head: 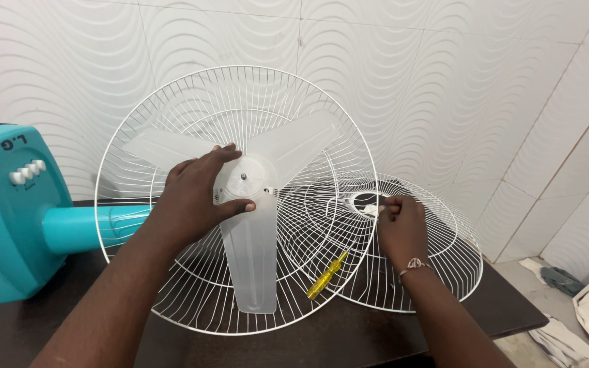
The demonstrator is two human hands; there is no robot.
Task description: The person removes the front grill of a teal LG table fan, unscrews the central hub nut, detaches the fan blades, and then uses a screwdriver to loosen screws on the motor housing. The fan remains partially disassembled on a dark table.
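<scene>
Left hand spread over the hub of the translucent white three-bladed plastic fan blade, fingers curled round the top, thumb pressed along the lower edge at about 4 o'clock of the bare metal spindle tip. Blade seated inside the upright white wire rear guard, which stands on edge against the turquoise plastic fan body out at 9 o'clock.

Right hand closed in a pinch, fingertips together on something small at the dark centre ring of the second white wire guard, lying tilted on the dark brown table at 3 o'clock of the first; what is pinched too small to tell.

Likely risks, judged from this: blade slipping off the spindle if the left grip eases, since nothing visibly locks it; upright guard tipping if the fan body rolls; small pinched part dropping through the wires; yellow-handled screwdriver, resting at 5 o'clock across both guard rims, rolling off the table edge.

Count: two wire guards, one blade with three vanes, one fan body, one screwdriver, four white buttons, some crumpled cloth and paper on the floor at 4 o'clock.
</scene>
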